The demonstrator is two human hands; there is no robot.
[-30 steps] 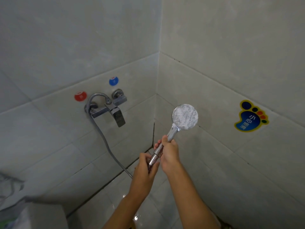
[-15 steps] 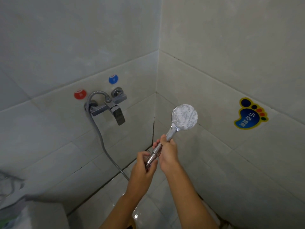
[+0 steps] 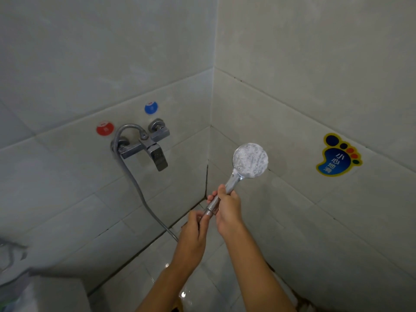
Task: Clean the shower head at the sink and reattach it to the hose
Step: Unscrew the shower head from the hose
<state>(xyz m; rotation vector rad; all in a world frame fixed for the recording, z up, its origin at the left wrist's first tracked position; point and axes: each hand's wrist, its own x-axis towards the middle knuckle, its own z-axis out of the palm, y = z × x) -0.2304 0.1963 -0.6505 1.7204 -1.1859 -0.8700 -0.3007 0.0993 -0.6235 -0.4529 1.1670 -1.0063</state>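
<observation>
A chrome shower head point(image 3: 249, 160) with a round, white-speckled face points up and to the right in front of the tiled corner. My right hand point(image 3: 227, 211) grips its handle. My left hand point(image 3: 195, 233) sits just below and pinches the metal nut at the handle's lower end, where the hose meets it. The grey hose point(image 3: 135, 183) loops out of the wall faucet point(image 3: 146, 146), runs down the wall and disappears behind my left hand.
Red point(image 3: 105, 128) and blue point(image 3: 151, 107) round stickers mark the wall above the faucet. A blue foot-shaped sticker point(image 3: 337, 157) is on the right wall. The wet tiled floor point(image 3: 202, 287) lies below. A pale box-like object point(image 3: 45, 293) fills the lower left corner.
Both hands and the shower head have shifted slightly up in the view. My left hand's fingers have changed their hold at the handle's lower end. The hose hangs as before.
</observation>
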